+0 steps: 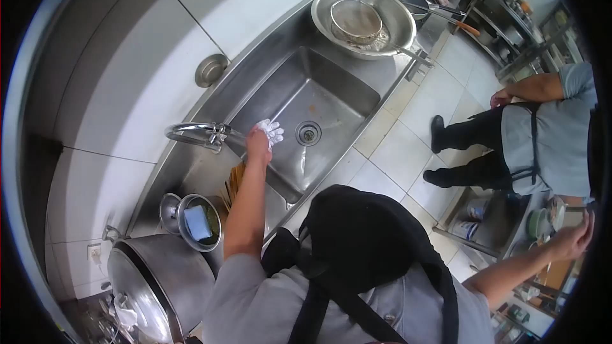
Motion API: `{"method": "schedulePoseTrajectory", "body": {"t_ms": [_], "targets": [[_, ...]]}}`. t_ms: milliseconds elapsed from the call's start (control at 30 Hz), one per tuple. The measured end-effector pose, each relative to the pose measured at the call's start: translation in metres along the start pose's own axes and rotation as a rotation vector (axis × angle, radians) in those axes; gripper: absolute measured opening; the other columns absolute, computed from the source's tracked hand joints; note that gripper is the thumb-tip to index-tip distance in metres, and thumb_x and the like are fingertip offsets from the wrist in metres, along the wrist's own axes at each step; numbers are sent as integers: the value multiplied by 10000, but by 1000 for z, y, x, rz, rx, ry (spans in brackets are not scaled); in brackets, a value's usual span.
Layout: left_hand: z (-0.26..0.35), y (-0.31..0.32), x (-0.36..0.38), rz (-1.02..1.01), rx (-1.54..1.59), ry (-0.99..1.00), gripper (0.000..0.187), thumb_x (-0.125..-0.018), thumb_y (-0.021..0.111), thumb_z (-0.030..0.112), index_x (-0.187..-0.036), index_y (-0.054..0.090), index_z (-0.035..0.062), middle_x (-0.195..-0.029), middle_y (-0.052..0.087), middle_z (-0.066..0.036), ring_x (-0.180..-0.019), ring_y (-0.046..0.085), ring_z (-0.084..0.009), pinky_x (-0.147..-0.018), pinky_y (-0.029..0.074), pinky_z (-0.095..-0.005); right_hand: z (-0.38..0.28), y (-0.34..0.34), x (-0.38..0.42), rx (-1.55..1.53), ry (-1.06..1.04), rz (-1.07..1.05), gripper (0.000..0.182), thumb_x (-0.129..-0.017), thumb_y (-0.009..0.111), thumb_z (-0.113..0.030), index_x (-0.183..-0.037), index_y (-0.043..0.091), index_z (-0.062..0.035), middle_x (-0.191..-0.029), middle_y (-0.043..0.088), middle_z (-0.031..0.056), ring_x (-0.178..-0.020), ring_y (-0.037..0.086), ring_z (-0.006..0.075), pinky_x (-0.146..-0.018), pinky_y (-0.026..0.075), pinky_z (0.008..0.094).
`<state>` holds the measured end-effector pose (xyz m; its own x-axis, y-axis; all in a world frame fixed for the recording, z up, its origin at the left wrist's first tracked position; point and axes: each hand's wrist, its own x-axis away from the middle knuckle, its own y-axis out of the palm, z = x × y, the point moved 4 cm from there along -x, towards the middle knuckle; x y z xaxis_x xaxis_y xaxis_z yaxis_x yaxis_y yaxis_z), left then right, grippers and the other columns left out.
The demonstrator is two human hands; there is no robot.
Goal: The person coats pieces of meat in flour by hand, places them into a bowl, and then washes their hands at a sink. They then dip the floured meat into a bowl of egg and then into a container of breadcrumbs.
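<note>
One white wad [273,129], 9 o'clock of the drain [308,134].
Your left hand [257,146] is clamped on it; right hand [577,236], 4 o'clock: grip unclear. Keep the wad bunched, drain clear.

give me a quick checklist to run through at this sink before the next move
1. Left hand over the sink: ok, it is above the basin.
2. Grip on the white material: cannot tell, the fingers are largely hidden.
3. Drain uncovered: ok, nothing lies on it.
4. Wire-mesh sieve out of the sink: ok, it sits in the round metal bowl beside it.
5. Right hand at the sink: not ok, it is stretched far to the side.
6. Co-worker clear of the sink: ok, standing apart from it.
</note>
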<state>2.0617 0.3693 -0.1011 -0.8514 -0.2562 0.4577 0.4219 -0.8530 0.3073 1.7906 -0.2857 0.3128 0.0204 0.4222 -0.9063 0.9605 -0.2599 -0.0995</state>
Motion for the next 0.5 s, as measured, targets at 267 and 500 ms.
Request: {"method": "schedulePoseTrajectory", "body": {"t_ms": [267,500], "targets": [[5,-39,-5,151,315,-15,219,-977,526,328,-871,585,146,-709,563,-1,-554,478,-143,-470,361,-286,-116,98,167,-523,147,-823,174,-873,547,-29,-1008,656,-11,-1008,669,73,-900,626,152,-789,480,266],[-7,-48,-37,148,356,-123,247,-1000,471,273,-1019,597,61,-946,658,-99,-747,585,-248,-670,494,-383,-379,117,527,-1218,8,-2153,599,-969,443,-457,-1414,422,-56,-1462,387,246,-1377,348,373,-1151,244,423]]}}
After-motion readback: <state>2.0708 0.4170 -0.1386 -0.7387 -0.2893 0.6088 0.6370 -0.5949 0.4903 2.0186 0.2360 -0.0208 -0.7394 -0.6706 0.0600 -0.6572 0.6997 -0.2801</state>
